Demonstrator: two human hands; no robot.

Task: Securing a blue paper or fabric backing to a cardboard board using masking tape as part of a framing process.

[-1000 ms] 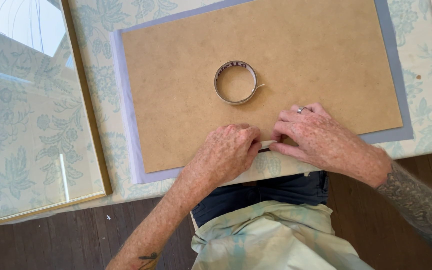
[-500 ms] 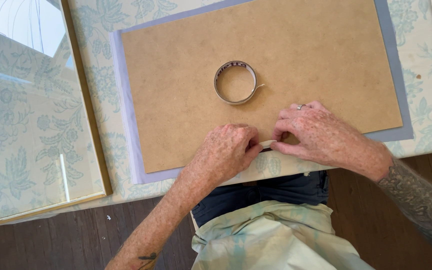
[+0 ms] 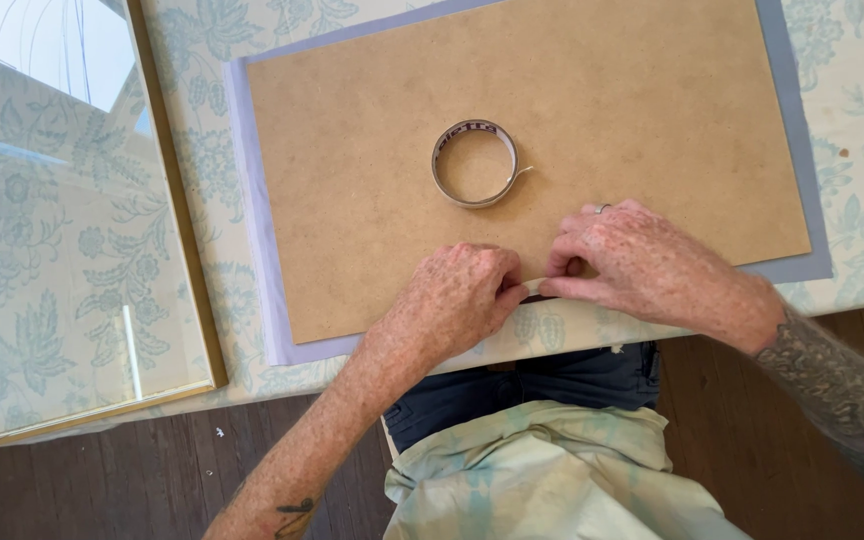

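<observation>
Now, step in hand: you are working the near edge of the brown backing board [image 3: 512, 110], where both hands meet, seemingly pressing a strip of tape along that edge
Left hand [image 3: 457, 300]: curled, fingertips pinched down at the board's near edge; I cannot tell whether it grips anything or only presses
Right hand [image 3: 642, 265]: a ring on one finger, fingers bent, thumb and forefinger nipping a thin pale strip just at the edge, close to touching the left hand
Backing board: lies flat on a lilac sheet [image 3: 252, 200] that shows as a border round it, all on the floral tablecloth [image 3: 852, 210]
Tape roll [image 3: 475, 163]: rests on the board, just beyond your hands, its loose end sticking out to the right
Gilt frame with glass [image 3: 62, 230]: lies well apart to your left
Next move, as I judge it: keep the strip straight on the edge and press it flat along its length without creases
</observation>
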